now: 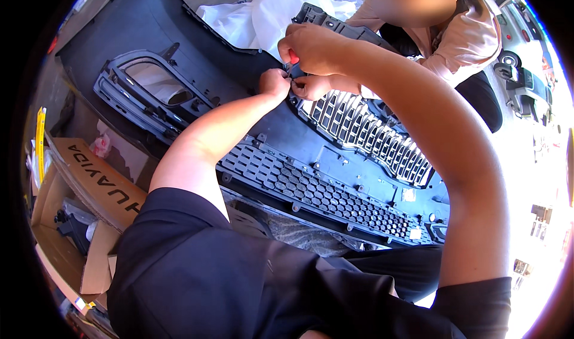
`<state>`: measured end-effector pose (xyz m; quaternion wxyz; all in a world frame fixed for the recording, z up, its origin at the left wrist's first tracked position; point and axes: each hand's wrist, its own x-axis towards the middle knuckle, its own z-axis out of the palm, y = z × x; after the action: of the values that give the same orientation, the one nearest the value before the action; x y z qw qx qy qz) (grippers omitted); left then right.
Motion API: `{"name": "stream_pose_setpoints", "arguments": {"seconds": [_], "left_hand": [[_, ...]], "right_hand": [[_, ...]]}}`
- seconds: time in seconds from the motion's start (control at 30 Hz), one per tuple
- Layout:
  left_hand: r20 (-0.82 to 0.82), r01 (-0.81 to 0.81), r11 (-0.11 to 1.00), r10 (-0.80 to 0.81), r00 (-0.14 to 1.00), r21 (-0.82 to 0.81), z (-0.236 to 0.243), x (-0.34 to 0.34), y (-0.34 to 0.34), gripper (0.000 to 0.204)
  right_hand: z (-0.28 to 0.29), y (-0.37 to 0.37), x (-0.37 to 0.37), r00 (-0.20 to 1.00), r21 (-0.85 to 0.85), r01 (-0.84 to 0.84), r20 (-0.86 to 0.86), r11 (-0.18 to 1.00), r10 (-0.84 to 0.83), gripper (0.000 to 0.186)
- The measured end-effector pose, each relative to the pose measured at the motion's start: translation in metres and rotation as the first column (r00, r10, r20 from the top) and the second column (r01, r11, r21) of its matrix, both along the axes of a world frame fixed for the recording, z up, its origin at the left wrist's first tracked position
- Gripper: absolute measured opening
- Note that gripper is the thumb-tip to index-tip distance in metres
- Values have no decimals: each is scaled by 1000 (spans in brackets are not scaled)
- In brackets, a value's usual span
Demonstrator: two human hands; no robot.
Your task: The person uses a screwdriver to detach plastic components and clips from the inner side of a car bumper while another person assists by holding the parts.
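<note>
A dark car bumper cover [257,120] lies inner side up before me, with a slatted grille [365,120] in its middle. My right hand [314,49] is closed round a red-handled screwdriver [293,56], its shaft pointing down at the grille's left end. Just below, my left hand [275,83] is closed, its fingertips pressed together at the same spot on the part. What they pinch is too small to make out. A co-worker's hand [312,87] reaches in from the right and touches the grille's end beside my fingers.
Across the bumper a person in a pale pink sleeve [469,49] crouches. White plastic wrapping [272,16] and a black plastic bracket [323,17] lie at the back. A honeycomb lower grille [299,183] runs along the near side. An open cardboard box [51,243] stands at the left.
</note>
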<state>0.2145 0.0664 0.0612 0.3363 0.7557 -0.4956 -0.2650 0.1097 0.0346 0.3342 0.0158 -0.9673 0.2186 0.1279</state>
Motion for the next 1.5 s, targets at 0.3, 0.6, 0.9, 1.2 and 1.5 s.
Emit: {"name": "stream_pose_setpoints", "arguments": {"seconds": [0.3, 0.6, 0.9, 1.2, 1.5], "left_hand": [[-16, -116, 993, 116, 993, 3, -12, 3, 4, 25], [152, -71, 995, 82, 985, -72, -6, -1, 3, 20], [91, -100, 975, 120, 989, -197, -11, -10, 10, 19], [208, -184, 975, 156, 966, 121, 3, -22, -10, 28], [-241, -114, 982, 148, 959, 150, 0, 28, -16, 14]], "right_hand": [[-1, 5, 11, 978, -104, 176, -91, 979, -186, 38], [-6, 9, -11, 994, 18, 98, -46, 995, -97, 55], [31, 25, -67, 935, 25, 244, 258, 970, -242, 50], [7, 141, -206, 650, 370, 419, 516, 829, -558, 29], [6, 156, -280, 563, 393, 480, 548, 785, -619, 28]]}}
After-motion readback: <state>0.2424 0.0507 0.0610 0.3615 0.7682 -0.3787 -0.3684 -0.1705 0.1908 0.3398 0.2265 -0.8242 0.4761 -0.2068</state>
